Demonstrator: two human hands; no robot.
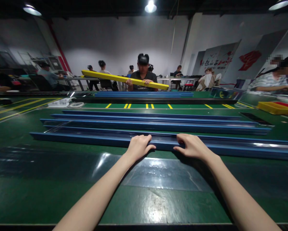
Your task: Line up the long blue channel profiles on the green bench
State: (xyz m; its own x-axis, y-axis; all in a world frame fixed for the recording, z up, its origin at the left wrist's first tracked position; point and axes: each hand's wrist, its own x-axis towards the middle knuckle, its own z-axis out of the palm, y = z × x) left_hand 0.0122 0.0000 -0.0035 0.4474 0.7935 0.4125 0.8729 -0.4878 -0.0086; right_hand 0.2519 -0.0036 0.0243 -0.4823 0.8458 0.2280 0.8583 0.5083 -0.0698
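A long blue channel lies across the green table, its open side up. My left hand grips its near wall just left of the middle, thumb on the front face and fingers curled over the edge. To the right, my right hand clasps the same wall in the same way, a short gap between the two. A clear plastic sheet lies flat on the table under my forearms, nearer to me than the channel. Just beyond, more blue channels lie roughly parallel to it.
Across the table a person holds a long yellow bar. A black strip and further blue channels lie before them. Yellow and red trays stand at the right, near a dark flat object. A ring of pale tape lies left.
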